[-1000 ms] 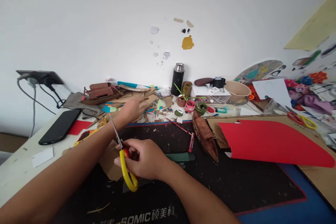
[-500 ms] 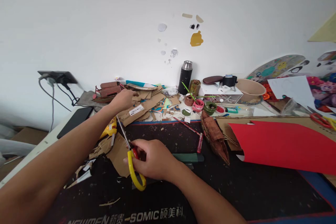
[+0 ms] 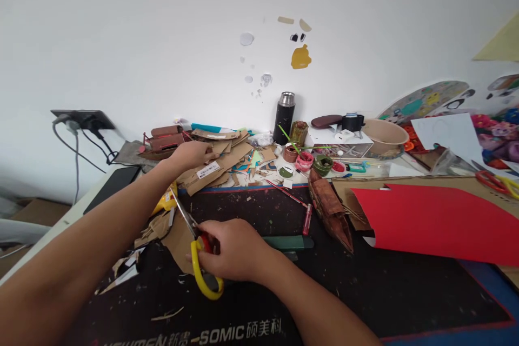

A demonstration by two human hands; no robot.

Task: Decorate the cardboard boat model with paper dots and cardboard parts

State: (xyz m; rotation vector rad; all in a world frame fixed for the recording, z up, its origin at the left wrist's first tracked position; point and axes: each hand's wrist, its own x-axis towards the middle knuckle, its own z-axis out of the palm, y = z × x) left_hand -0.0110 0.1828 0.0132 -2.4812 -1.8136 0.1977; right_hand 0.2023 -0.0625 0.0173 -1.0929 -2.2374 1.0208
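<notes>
My right hand (image 3: pixel 233 246) is closed round the red and yellow handles of a pair of scissors (image 3: pixel 207 270), whose blades point up and left with a narrow gap between them. Over the cardboard pile (image 3: pixel 231 165) at the back, my left hand (image 3: pixel 194 154) has its fingers bent down and closed at a piece of cardboard; the fingertips are partly hidden. A white barcode label marks one strip just below that hand. Behind the scissors lies a flat cardboard sheet (image 3: pixel 178 248). A yellow glue gun (image 3: pixel 165 203) sits partly hidden under my left forearm.
On the dark mat (image 3: pixel 389 292) rests a brown model boat (image 3: pixel 330 205), left of a large red sheet (image 3: pixel 433 221). Open paint jars (image 3: pixel 304 161) and a black flask (image 3: pixel 285 119) stand at the back. A reddish model (image 3: pixel 166 139) is at the back left.
My left hand has shifted slightly down onto the cardboard, its fingers bending lower. The scissors have moved a little left and down with my right hand. The whole view has shifted slightly.
</notes>
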